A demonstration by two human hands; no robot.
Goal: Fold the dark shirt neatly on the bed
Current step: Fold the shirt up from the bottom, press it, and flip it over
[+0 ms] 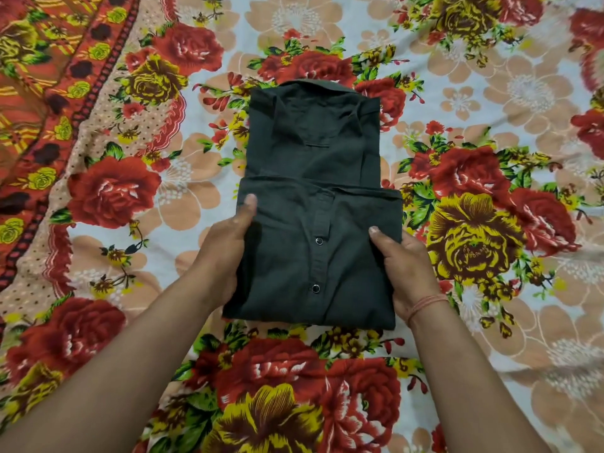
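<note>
Head view: the dark shirt (313, 204) lies mid-bed on the floral sheet (490, 93), the left hand (225, 253) and right hand (405, 266) clamped on its near folded half, which should probably be carried evenly toward the collar (313, 85), edges squared.

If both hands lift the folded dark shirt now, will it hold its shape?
Probably not: the dark shirt looks like soft, creased cloth, so its far half would likely droop. The left hand and right hand pinch only the near layer's sides.
</note>
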